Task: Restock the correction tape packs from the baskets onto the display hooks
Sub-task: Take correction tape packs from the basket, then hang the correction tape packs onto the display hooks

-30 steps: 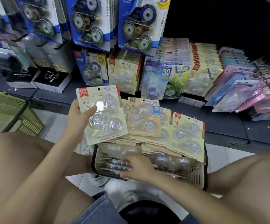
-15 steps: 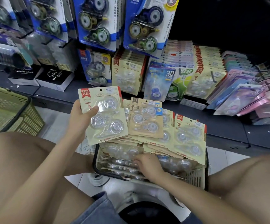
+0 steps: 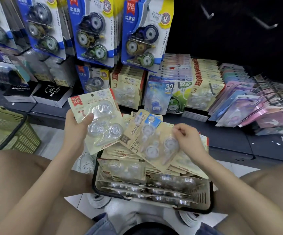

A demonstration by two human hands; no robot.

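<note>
Faces a green basket (image 3: 15,138) at far left, a dark shelf (image 3: 230,138) lined with stock, and bare hooks (image 3: 264,25) at upper right. Grips one correction tape pack (image 3: 96,116) upright in the left hand (image 3: 74,126), thumb across the blister. Pinches a second pack (image 3: 151,143), tilted, in the right hand (image 3: 186,138), over the black-rimmed basket (image 3: 202,194) heaped with more packs (image 3: 123,168).

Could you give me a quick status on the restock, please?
Left hand grips one beige pack. Right hand pinches a second pack above the basket. Empty hooks upper right, nothing in front.
</note>
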